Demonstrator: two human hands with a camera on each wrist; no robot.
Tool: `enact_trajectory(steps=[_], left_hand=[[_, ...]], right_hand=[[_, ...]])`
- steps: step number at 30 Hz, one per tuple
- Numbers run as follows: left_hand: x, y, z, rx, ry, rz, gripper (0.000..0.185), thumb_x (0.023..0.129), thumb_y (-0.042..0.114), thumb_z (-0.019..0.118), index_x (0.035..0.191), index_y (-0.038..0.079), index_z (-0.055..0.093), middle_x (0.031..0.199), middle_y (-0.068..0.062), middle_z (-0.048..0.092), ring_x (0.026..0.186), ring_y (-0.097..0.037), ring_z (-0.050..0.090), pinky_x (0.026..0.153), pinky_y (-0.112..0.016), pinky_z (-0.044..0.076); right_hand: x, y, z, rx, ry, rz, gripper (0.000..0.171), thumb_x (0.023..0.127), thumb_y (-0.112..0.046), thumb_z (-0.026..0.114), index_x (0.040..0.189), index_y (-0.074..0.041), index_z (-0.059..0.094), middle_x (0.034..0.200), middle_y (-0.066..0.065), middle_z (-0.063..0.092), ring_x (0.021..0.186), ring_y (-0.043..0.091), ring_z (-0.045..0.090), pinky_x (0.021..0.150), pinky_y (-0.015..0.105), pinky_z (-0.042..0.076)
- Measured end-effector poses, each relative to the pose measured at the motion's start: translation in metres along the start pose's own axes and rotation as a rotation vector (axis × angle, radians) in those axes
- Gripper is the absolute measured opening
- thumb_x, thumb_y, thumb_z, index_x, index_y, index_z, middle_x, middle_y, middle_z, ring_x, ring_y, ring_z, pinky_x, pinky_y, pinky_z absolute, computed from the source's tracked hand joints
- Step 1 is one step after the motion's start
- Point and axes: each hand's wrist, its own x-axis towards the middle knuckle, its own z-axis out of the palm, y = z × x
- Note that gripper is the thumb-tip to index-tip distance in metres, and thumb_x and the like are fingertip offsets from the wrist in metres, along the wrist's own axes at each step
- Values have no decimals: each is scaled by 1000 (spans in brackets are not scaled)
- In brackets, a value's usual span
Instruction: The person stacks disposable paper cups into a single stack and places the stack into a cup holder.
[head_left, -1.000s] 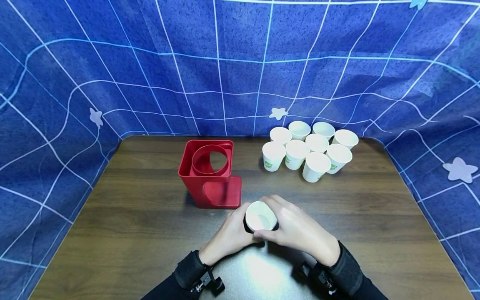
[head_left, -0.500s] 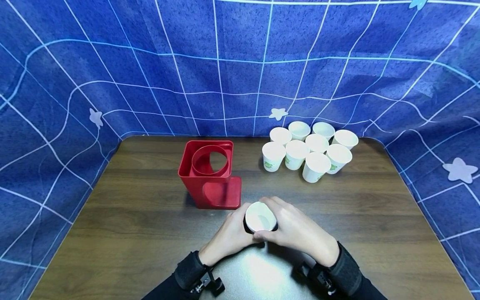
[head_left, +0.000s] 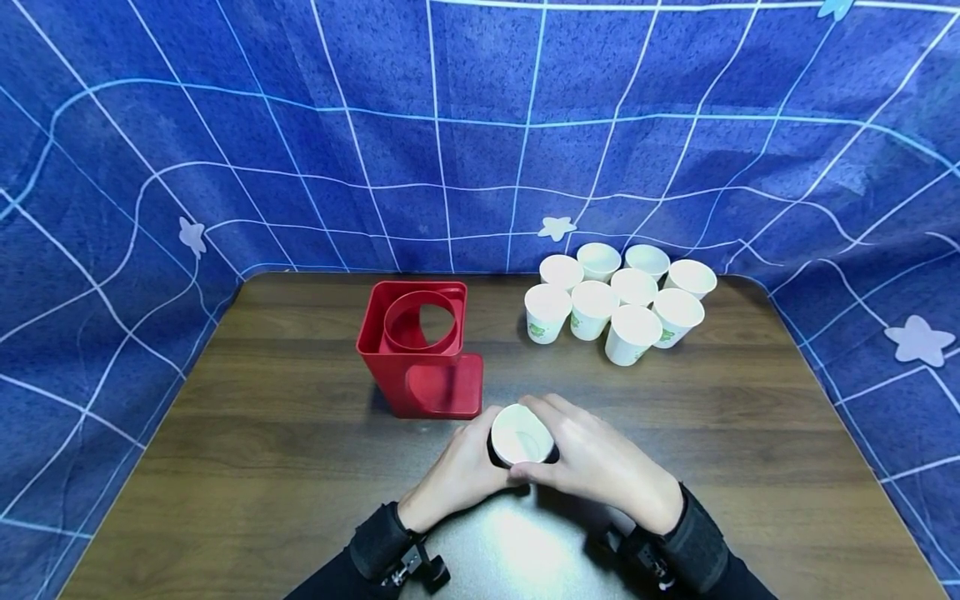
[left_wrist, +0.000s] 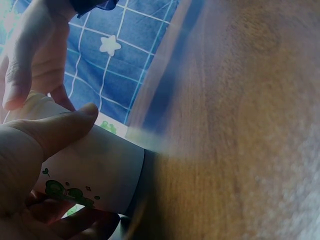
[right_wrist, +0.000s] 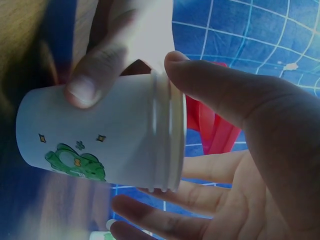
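Both hands are closing round one white paper cup: the left hand (head_left: 459, 471) is curling its thumb and fingers about the cup's lower wall, and the right hand (head_left: 600, 461) is wrapping fingers and thumb about its upper part, thumb lying along the rim. The paper cup (head_left: 521, 435) is sitting between the two palms, mouth up, near the front edge of the table (head_left: 262, 433). In the right wrist view the cup (right_wrist: 105, 137) is showing several stacked rims close together at its mouth, so it is probably a short stack of nested cups rather than one; how many, I cannot tell. Whether its base is resting on the wood or being lifted just clear is not plain from any view.

The thin wall is the weak point. Opposing squeezes from two hands are likely to dent it or oval the mouth, and if the nested cups are being pulled apart, a sudden release could send one jumping out of the fingers.

Just ahead of the left hand, slightly to its left, a red cup holder (head_left: 418, 350) is standing with its round opening facing up; a jerk forward could knock it. Farther ahead of the right hand, well apart from it, a cluster of loose paper cups (head_left: 622, 300) is standing upright and touching one another, light enough that one bump could topple several. A blue checked cloth (head_left: 480, 125) is hanging behind the table.
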Motion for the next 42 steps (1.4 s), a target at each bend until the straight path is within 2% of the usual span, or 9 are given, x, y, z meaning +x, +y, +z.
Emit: enact_trajectory(steps=[4,7,10,19,24,28,32,42], left_hand=[[1,1,1,2,-8,-12,66,73,31,93,127,16,60,115,2,71,105,-12,66,92,-34,55],[4,1,4,-10,-14,-8,66,70,30,95,125,18,60,115,5,70,105,-9,65,93,-32,55],[6,1,6,-18,-13,6,69,68,29,97,125,18,60,116,7,70,106,-8,65,94,-31,55],[5,1,6,-8,3,-16,72,66,32,98,126,19,60,119,6,71,110,-10,65,99,-36,54],[4,1,5,-12,2,-11,72,67,31,98,127,17,60,120,4,71,111,-12,66,98,-36,54],[3,1,3,-17,-2,-22,73,67,30,98,128,18,60,121,4,70,111,-12,66,99,-37,55],[2,1,3,-21,-9,-47,73,67,32,97,129,20,59,122,6,70,112,-11,65,99,-37,54],[0,0,2,-26,-8,-54,73,67,32,97,128,19,60,121,6,70,112,-10,65,100,-36,54]], right_hand=[[-1,2,-8,5,-6,26,72,87,-51,79,139,-5,59,130,10,66,115,22,66,95,43,57],[-4,5,-19,-7,34,54,76,87,-50,79,142,-4,57,136,12,64,123,25,64,101,46,55],[-7,11,-34,-9,113,73,78,85,-46,82,144,-2,55,140,14,62,128,28,61,104,48,52],[-6,37,-73,5,376,162,81,84,-39,85,147,-2,52,144,20,59,133,39,56,108,58,44],[-2,61,-80,-2,554,178,79,80,-26,88,143,5,53,138,26,60,123,43,58,102,58,45],[0,81,-77,-12,648,199,74,79,-20,87,138,10,54,130,30,61,116,45,58,98,59,45],[2,97,-74,-3,671,252,69,81,-21,85,134,11,55,128,33,60,115,47,57,97,61,44],[5,123,-57,-2,607,323,69,85,-26,82,133,15,54,129,35,60,118,51,56,98,64,44]])
